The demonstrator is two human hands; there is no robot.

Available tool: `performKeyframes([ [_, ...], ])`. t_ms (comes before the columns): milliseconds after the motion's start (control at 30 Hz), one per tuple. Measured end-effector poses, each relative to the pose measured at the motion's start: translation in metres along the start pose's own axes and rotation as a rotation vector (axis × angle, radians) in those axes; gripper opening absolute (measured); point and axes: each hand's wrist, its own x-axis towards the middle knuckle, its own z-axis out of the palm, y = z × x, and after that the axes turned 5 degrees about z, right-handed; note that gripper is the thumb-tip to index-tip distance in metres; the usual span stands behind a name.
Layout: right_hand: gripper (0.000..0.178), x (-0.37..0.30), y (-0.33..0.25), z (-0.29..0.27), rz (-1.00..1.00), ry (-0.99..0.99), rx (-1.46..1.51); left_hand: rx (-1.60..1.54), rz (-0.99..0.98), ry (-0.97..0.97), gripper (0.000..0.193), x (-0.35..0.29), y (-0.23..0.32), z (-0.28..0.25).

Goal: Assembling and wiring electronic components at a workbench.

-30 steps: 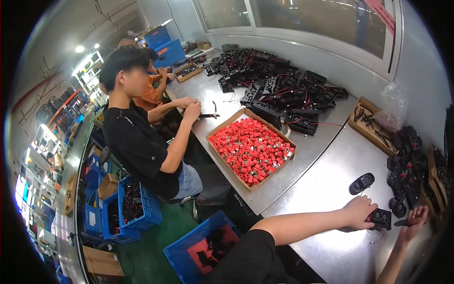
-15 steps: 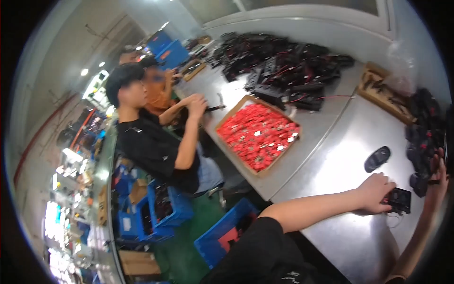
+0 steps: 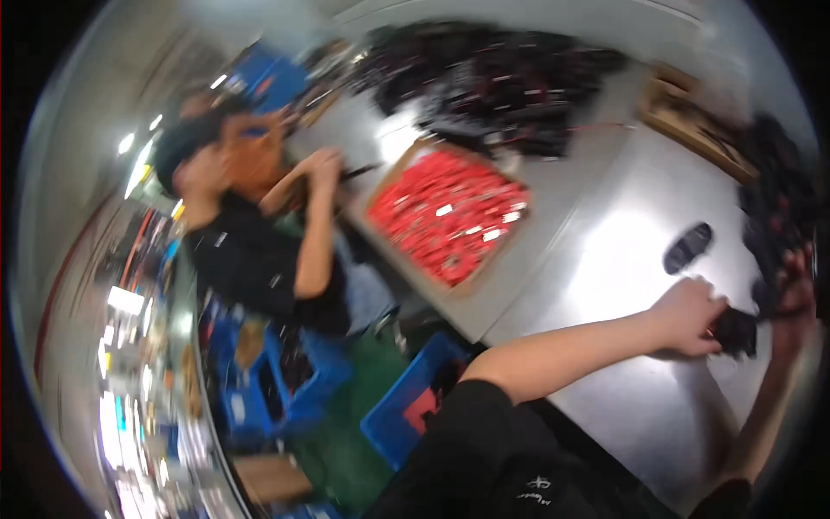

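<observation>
My left hand [image 3: 689, 316] is closed on the edge of a black boxy plastic part [image 3: 737, 332], holding it just above the metal table. Farther off, my right hand [image 3: 794, 285] reaches to the near end of a pile of dark rounded parts [image 3: 765, 199] along the table's right side. Motion smears its fingers, so whether it grips one of them is unclear. A single black oval part [image 3: 688, 248] lies on the table just beyond my left hand.
A cardboard tray of red parts [image 3: 450, 216] sits left of centre, before a heap of black parts [image 3: 501, 78]. Another cardboard box [image 3: 692, 121] stands at the back right. A co-worker in black [image 3: 259, 251] works at the left. Blue bins [image 3: 406, 398] stand on the floor.
The whole view has shifted and blurred, with the scene sliding up and left. My left hand keeps its hold on the black part. My right hand remains by the dark pile.
</observation>
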Motion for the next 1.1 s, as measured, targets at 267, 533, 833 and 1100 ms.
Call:
performKeyframes([
  [267,0.054,-0.006,0.03,0.063,-0.016,0.222,-0.154,0.004,-0.031,-0.157,0.057,0.008,0.015,-0.029],
  [533,0.066,0.002,0.027,0.046,0.048,-0.285,0.015,0.059,-0.006,-0.156,0.047,0.025,0.017,-0.019],
  [833,0.046,-0.005,0.056,0.052,0.036,-0.238,0.102,-0.018,-0.022,-0.209,0.053,0.017,0.021,-0.024],
  [1100,0.03,-0.015,0.078,0.063,-0.228,-0.075,-0.128,-0.232,-0.137,-0.272,0.066,0.006,0.008,-0.011],
])
